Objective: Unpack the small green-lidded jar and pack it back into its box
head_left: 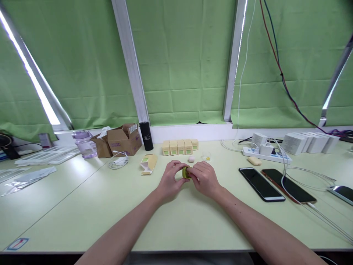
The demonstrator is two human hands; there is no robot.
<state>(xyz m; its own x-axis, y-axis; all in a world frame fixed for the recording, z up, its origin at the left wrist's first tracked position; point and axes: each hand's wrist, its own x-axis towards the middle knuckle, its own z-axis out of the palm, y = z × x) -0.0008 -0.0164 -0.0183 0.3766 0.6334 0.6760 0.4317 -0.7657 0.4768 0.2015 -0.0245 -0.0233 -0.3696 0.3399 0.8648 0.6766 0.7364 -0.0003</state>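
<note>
My left hand (171, 180) and my right hand (204, 178) meet at the middle of the pale green table (82, 206). Both are closed round a small olive-green object (186, 172) held between their fingertips, just above the tabletop. Behind the hands stands a row of several small cream boxes (180, 147). A small pink-white piece (191, 159) and a small clear piece with a yellow spot (206, 158) lie just beyond my right hand. An opened cream and green carton (149, 164) lies to the left of my left hand.
At back left are a torn cardboard box (121, 139), a black bottle (146, 135), a coiled white cable (118, 160), a clear jar (84, 144) and plastic sleeves (46, 155). To the right lie two dark phones (261, 183) (288, 186), a power strip (266, 154) with chargers, and white boxes (309, 142).
</note>
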